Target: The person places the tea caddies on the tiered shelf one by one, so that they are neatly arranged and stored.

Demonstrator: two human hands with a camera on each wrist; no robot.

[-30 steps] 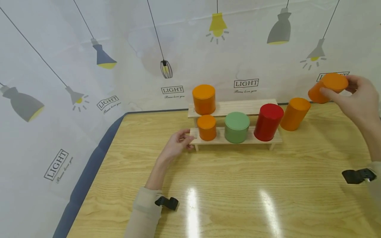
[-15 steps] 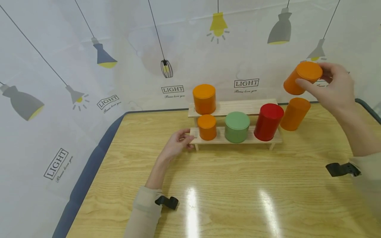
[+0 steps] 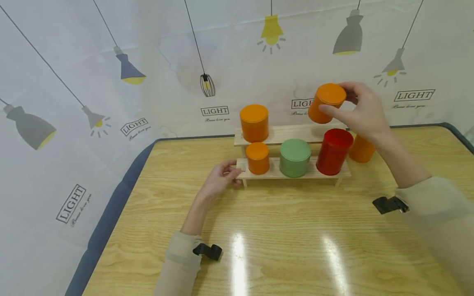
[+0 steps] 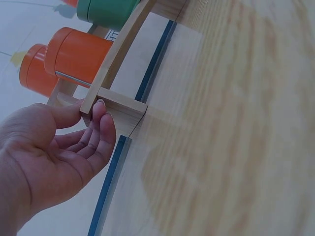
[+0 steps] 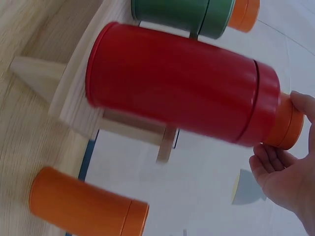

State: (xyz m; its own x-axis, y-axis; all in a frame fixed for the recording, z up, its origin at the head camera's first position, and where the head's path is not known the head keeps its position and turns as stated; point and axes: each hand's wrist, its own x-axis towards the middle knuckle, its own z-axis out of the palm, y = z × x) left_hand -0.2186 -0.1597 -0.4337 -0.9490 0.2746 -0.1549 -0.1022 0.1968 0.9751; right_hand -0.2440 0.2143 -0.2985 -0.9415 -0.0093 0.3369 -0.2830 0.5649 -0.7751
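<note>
My right hand (image 3: 364, 110) grips an orange canister (image 3: 327, 102) by its side, tilted, above the right part of the wooden two-tier rack (image 3: 292, 134). In the right wrist view the red canister (image 5: 177, 81) hides most of the held one. My left hand (image 3: 221, 179) pinches the left end of the rack's lower shelf, thumb on top and fingers below, as the left wrist view shows. On that lower shelf stand a small orange canister (image 3: 258, 159), a green canister (image 3: 295, 158) and the red one. Another orange canister (image 3: 254, 123) stands at the upper shelf's left end.
A tall orange canister (image 3: 361, 149) stands on the table right of the rack, partly hidden by my right forearm. The wooden table (image 3: 281, 230) meets a pale wall cloth (image 3: 163, 98) printed with lamps, right behind the rack. Blue edging (image 3: 111, 209) runs along its left side.
My right hand has carried the orange canister leftward from beyond the tall orange canister to over the upper shelf, rising a little and then dipping. My left hand stays on the rack.
</note>
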